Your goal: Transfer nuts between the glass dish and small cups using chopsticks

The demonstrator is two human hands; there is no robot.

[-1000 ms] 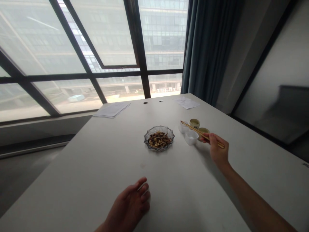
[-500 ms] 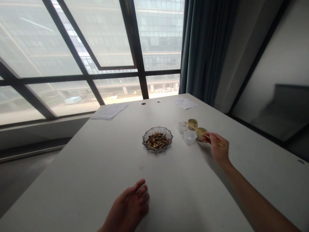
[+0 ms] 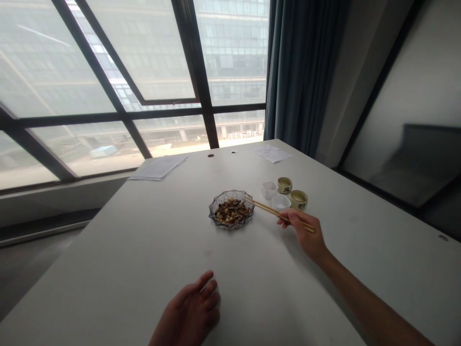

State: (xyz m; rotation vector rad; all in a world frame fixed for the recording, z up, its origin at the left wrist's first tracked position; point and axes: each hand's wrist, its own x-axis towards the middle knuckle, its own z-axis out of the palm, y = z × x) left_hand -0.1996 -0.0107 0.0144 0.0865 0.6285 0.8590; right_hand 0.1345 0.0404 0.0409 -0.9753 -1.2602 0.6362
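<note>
My right hand (image 3: pixel 304 233) grips a pair of wooden chopsticks (image 3: pixel 268 208), whose tips are over the right rim of a scalloped glass bowl (image 3: pixel 212 217). Mixed brown and pale dried pieces (image 3: pixel 232 211) lie in the bowl. Just beyond the hand are two clear plastic cups (image 3: pixel 269 190) and two olive ceramic cups with dark characters, one at the back (image 3: pixel 284 185) and one nearer (image 3: pixel 298 200). Low in the view, my left hand (image 3: pixel 194 307) is empty beside the table surface, palm turned sideways, fingers loosely curled and apart from the thumb.
On the white table (image 3: pixel 144 240), a stack of papers (image 3: pixel 158 168) lies at the back left and loose sheets (image 3: pixel 272 154) at the back right. Windows and a dark blue curtain (image 3: pixel 306 72) stand behind. A small dark item (image 3: pixel 442 237) is near the right edge.
My right hand has moved left with the chopsticks, bringing their tips from the cups to the glass bowl. The nearer ceramic cup is now less covered. My left hand has barely moved.
</note>
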